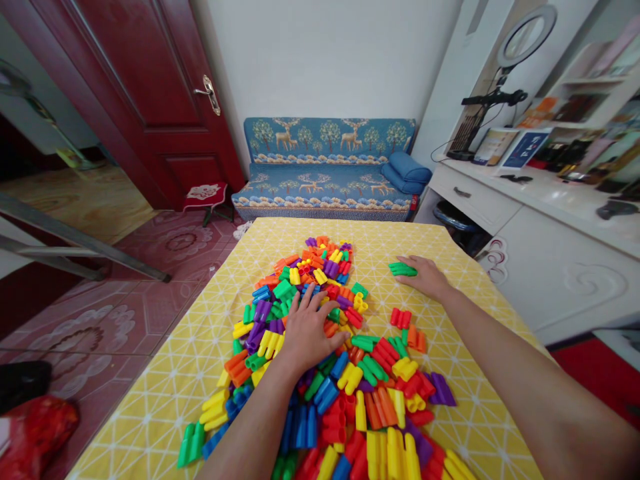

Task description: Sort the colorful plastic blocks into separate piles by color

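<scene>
A large heap of plastic building blocks (295, 427), tube-shaped and joined in rows, spreads over the table in red, orange, yellow, green, blue and purple. Over its middle lies my left hand (311, 327), palm down with the fingers spread, touching the blocks but gripping none that I can see. To the right of the heap, my right hand (423, 276) pinches a green building block (402, 269) between thumb and fingers, just at the tabletop. Nearer to me than that hand lie a red block (401, 318) and an orange block (417, 339), at the heap's right edge.
The table wears a yellow cloth (200, 360) with white lines. Behind it stands a blue patterned sofa (320, 180). A white dresser (560, 247) with a ring light (527, 37) is on the right. On the left are a red door (145, 80) and a small stool (205, 195).
</scene>
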`<act>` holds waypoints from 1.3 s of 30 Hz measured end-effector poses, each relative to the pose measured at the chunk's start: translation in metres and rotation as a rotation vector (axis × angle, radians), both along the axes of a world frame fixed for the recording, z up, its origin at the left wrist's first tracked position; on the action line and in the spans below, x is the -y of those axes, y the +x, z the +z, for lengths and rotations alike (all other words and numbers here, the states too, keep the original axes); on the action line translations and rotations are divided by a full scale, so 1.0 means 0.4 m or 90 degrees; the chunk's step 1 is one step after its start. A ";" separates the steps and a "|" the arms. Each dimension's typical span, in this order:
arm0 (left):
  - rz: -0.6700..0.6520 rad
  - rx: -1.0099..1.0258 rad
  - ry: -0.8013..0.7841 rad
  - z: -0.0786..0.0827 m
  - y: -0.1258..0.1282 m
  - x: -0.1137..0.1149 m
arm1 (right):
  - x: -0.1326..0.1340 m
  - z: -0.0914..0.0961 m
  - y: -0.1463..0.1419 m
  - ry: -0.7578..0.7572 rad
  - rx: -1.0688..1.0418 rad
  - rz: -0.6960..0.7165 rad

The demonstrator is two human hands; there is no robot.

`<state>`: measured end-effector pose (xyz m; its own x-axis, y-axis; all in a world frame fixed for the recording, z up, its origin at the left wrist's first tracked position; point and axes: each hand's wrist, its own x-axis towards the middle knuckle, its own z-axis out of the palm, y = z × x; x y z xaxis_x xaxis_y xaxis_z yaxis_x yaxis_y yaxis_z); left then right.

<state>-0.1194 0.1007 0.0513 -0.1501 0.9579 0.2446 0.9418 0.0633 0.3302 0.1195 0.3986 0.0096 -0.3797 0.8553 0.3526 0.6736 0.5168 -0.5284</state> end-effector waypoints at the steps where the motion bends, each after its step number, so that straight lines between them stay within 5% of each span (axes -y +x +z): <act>1: 0.001 -0.001 0.001 0.000 0.000 0.000 | 0.007 -0.004 -0.006 0.004 0.058 0.004; 5: 0.003 -0.005 0.003 -0.002 -0.001 0.001 | 0.026 -0.022 -0.024 0.038 0.268 -0.009; 13: 0.002 -0.005 -0.001 -0.002 0.001 0.000 | 0.049 -0.035 -0.050 0.041 0.271 -0.094; 19: 0.003 0.005 -0.003 0.003 0.002 0.001 | 0.101 0.007 -0.084 0.038 0.299 -0.119; 24: 0.002 0.003 0.004 0.004 0.002 0.003 | 0.209 0.054 -0.162 0.013 0.218 0.169; 27: 0.001 -0.003 0.007 0.002 0.001 0.002 | 0.263 0.062 -0.203 -0.072 0.185 0.232; 33: 0.001 -0.007 0.008 0.002 0.002 0.002 | 0.285 0.062 -0.218 -0.124 0.197 0.156; 39: 0.002 -0.004 0.008 0.003 0.003 0.005 | 0.264 0.089 -0.167 -0.145 0.301 -0.090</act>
